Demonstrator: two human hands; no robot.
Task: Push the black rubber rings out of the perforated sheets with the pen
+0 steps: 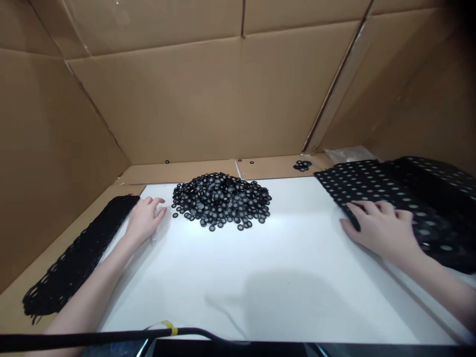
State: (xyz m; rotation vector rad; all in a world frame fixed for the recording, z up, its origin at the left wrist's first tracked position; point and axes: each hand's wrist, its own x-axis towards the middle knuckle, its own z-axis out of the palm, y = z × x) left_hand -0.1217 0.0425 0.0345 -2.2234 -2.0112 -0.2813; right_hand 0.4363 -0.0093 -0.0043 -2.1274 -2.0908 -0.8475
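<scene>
Black cable with a yellow band (89, 337) crosses near the front of the white worktop (193, 267). Beyond it, small black discs with pale centres (223, 198) lie loose in a central heap; how many have been handled cannot be told. The left hand (145, 217), grip open and empty, curves beside black stringy strips (78, 258). The right hand (386, 230), fingers spread, overlaps black, pale-dotted sheets (357, 181), gripping nothing visibly.

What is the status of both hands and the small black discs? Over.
Left hand open, left of disc pile. Right hand open, at dotted black sheet. Pile on white board. Black cable crosses near edge, apart from pile.
</scene>
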